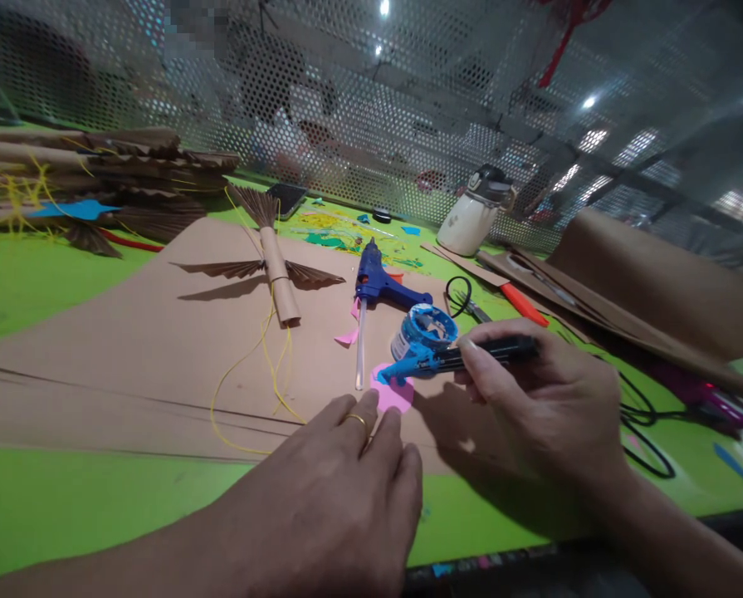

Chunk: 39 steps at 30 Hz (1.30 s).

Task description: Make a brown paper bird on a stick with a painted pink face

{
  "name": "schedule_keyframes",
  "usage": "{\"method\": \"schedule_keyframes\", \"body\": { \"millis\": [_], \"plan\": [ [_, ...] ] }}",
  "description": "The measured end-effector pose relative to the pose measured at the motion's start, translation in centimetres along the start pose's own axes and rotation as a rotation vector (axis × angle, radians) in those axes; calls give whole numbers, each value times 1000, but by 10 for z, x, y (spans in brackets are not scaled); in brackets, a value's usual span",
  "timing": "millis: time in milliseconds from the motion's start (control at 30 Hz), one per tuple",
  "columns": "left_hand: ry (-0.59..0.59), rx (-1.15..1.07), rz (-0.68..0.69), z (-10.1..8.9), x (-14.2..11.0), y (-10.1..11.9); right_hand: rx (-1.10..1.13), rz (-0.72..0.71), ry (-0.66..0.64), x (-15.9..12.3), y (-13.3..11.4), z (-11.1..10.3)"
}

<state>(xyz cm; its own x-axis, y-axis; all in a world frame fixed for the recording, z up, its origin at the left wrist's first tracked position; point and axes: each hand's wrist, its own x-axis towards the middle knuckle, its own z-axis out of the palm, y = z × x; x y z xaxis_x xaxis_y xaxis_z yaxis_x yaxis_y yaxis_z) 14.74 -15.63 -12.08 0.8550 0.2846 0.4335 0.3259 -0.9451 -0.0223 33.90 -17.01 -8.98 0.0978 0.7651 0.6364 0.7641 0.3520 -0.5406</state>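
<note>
Green tabletop [65, 490] is bearing pink paper [401, 396] at seven o'clock from the jar [401, 343], probably flimsy, best edge-held, while the left hand [362, 465] is resting open and the right hand [536, 394] gripping a marker [451, 359].

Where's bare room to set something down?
Bare brown paper lies left of the winged paper figure; bare green tabletop lies between that paper's front edge and the left forearm. It is crowded around the pink disc: the left hand, the right hand with a black-handled tool, the paint jar and the glue gun are close.
</note>
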Motion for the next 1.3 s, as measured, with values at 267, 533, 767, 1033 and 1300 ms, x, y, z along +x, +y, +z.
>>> {"method": "schedule_keyframes", "body": {
  "millis": [267, 533, 767, 1033, 1300],
  "plan": [
    [46, 71, 25, 10, -4, -1, -54, -7, 18, -1, -1, -2],
    [29, 105, 28, 6, -1, 1, -6, -11, 34, 0, -2, 1],
    [57, 158, 55, 5, -1, 1, 1, 15, 118, 1, 0, -6],
    [27, 154, 31, 3, -1, 2, 13, 16, 154, 6, 1, -12],
    [96, 158, 80, 6, -3, -4, 85, 9, 40, 7, 5, -9]
  ]
}}
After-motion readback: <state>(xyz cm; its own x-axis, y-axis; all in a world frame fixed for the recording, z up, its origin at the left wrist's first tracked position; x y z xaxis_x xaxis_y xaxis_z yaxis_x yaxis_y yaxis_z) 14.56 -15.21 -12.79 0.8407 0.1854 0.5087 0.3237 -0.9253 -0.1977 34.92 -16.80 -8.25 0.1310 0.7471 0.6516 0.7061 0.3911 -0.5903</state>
